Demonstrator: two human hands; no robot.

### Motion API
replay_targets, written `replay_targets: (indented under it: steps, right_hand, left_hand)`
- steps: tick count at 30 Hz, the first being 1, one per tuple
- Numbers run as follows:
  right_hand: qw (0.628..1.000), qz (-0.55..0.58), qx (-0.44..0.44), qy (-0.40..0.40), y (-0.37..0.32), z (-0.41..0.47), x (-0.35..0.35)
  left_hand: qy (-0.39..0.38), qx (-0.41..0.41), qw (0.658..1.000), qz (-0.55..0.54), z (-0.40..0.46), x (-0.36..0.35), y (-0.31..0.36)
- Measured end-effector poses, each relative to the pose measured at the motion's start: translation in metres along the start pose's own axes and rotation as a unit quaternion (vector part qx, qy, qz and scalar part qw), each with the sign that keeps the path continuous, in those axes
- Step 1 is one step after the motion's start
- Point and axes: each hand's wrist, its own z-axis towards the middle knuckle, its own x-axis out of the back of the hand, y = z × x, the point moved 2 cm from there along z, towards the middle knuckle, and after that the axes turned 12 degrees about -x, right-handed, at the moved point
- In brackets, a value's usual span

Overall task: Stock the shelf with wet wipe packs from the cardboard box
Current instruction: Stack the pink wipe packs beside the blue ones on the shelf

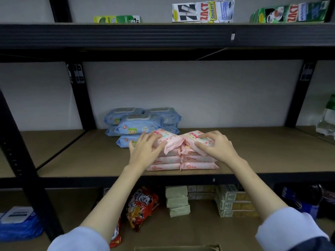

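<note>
From the head camera, both hands work on two side-by-side stacks of pink wet wipe packs (181, 160) that sit at the front edge of the middle shelf board (262, 156), a little left of its centre. The left hand (145, 151) lies on the top pack of the left stack (168, 142), fingers spread and curled over its near end, thumb at the pack's left side. The right hand (215, 145) covers the top pack of the right stack (194, 138), fingers spread and bent, fingertips pressing into the wrapper. Both top packs tilt toward each other, meeting in the middle. The pink wrappers carry small cartoon prints and red round marks; their writing is too small to read.

Just behind, toward the board's back left, stand blue wet wipe packs (139, 124) with flip lids, stacked in several piles, touching the pink stacks' rear left corner. The board lies bare to the right of the pink stacks as far as the right upright, and also along its left part.

On the top shelf, cartons read "ZACT Smokers" (203, 11) and "ZACT" (290, 14); a green carton (117, 19) lies left. Below, a red snack bag (143, 205) and a dark "PEPSI" pack (293, 196) show. A cardboard box (177, 248) rim appears at the bottom edge.
</note>
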Motion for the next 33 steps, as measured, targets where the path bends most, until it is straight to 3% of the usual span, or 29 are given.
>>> replay_targets:
  steps: [4,11,18,23,28,33]
  right_hand:
    - [1.000,0.012,0.004,-0.007,0.002,-0.001,0.001]
    - [0.999,0.020,-0.010,-0.031,0.007,0.001,0.009]
    - [0.996,0.055,-0.022,-0.074,0.010,-0.002,0.018]
    - [0.991,0.078,0.024,-0.102,0.008,0.004,0.018]
    - [0.982,0.131,0.037,-0.131,0.004,0.012,0.009]
    - [0.985,0.123,0.049,-0.107,-0.002,0.017,0.000]
  left_hand:
    - [0.037,-0.005,0.998,0.043,-0.003,0.000,0.011]
    - [-0.030,-0.027,0.999,-0.013,-0.005,0.014,-0.004]
    - [0.005,0.007,0.994,0.105,-0.002,0.013,0.008]
    - [-0.018,-0.058,0.996,0.065,0.004,0.013,0.002]
    - [-0.013,-0.080,0.992,0.094,0.008,0.000,0.014]
    - [-0.027,-0.073,0.994,0.073,0.014,-0.004,0.016]
